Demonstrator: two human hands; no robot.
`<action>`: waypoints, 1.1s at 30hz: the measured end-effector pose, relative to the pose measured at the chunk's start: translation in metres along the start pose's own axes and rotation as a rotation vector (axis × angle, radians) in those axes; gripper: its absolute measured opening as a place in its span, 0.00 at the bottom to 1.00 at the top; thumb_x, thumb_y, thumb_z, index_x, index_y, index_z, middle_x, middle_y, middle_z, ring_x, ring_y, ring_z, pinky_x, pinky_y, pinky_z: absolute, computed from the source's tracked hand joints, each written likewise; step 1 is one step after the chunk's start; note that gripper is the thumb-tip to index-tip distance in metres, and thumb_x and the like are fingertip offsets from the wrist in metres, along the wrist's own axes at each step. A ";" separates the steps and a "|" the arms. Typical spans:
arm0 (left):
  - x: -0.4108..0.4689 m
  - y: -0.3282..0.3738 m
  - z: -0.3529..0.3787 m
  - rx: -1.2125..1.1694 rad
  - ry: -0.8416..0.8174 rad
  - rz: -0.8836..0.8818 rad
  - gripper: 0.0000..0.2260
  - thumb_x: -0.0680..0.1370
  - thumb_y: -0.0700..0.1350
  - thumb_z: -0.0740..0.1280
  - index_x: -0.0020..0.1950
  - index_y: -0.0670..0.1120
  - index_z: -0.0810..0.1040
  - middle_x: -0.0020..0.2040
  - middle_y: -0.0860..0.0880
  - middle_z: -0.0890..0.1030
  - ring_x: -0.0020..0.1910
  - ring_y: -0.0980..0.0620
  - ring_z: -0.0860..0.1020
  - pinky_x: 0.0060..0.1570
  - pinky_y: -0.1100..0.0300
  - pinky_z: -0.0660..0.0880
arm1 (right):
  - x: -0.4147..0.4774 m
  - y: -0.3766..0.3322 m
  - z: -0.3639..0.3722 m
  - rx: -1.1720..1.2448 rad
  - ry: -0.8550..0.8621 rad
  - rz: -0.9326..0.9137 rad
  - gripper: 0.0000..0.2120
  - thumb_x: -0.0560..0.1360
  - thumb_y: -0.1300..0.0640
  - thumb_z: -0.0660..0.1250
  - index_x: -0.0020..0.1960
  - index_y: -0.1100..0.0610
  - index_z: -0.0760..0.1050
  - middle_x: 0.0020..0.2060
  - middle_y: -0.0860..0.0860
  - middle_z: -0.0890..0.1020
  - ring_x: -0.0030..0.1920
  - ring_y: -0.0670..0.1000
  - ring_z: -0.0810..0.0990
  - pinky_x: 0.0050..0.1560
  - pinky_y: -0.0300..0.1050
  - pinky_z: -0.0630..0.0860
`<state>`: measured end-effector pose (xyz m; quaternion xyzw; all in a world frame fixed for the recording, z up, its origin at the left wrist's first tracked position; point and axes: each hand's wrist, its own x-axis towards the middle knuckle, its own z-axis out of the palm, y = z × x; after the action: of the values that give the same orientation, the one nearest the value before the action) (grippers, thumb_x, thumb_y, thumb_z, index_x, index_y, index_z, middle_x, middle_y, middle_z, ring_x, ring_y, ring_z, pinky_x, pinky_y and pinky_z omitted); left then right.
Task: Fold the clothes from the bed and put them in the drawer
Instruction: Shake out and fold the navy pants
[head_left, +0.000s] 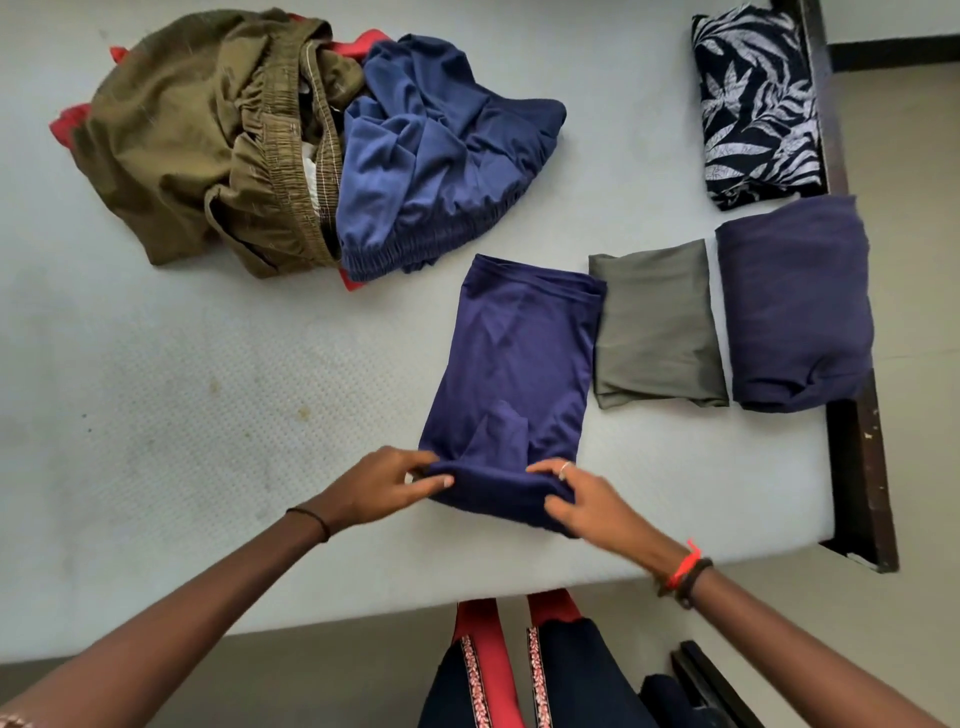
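A navy garment (514, 364) lies flat as a long rectangle on the pale mattress (208, 395), with its near end rolled over. My left hand (384, 483) pinches the left side of that rolled end. My right hand (587, 499) grips its right side. To the right sit folded pieces: a grey one (657, 327), a dark navy one (797, 306) and a leaf-print one (758, 104). An unfolded heap lies at the far left: olive trousers (187, 145), a blue garment (441, 156) and red cloth (67, 127) beneath.
The dark wooden bed frame (857, 457) runs along the mattress's right edge, with tan floor (914, 208) beyond. The mattress front edge is just under my wrists. A dark frame piece (711, 686) shows at the bottom right by my legs.
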<state>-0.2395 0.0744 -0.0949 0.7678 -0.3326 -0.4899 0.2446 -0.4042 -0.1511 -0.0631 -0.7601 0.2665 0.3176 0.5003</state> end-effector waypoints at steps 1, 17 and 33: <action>0.008 0.002 -0.004 -0.032 0.019 -0.016 0.20 0.71 0.67 0.58 0.45 0.54 0.79 0.40 0.51 0.83 0.41 0.54 0.81 0.45 0.56 0.75 | 0.009 0.002 -0.012 0.013 0.038 -0.002 0.17 0.74 0.65 0.64 0.62 0.54 0.74 0.49 0.48 0.79 0.45 0.44 0.77 0.41 0.22 0.67; 0.075 0.020 -0.003 0.211 0.535 0.073 0.22 0.78 0.55 0.64 0.68 0.46 0.69 0.65 0.49 0.73 0.62 0.51 0.73 0.63 0.55 0.68 | 0.062 0.016 -0.010 -0.571 0.690 -0.200 0.26 0.75 0.51 0.60 0.69 0.63 0.68 0.62 0.61 0.74 0.63 0.62 0.72 0.62 0.54 0.69; 0.056 -0.022 0.041 1.088 0.227 0.396 0.26 0.77 0.36 0.46 0.77 0.40 0.53 0.77 0.43 0.55 0.76 0.47 0.55 0.72 0.45 0.53 | 0.040 0.049 0.057 -0.978 0.425 -0.200 0.29 0.73 0.71 0.47 0.74 0.66 0.56 0.74 0.62 0.60 0.75 0.58 0.58 0.71 0.60 0.56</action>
<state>-0.2547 0.0448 -0.1598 0.7539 -0.6448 -0.1086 -0.0638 -0.4261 -0.1190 -0.1388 -0.9734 0.1093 0.1946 0.0509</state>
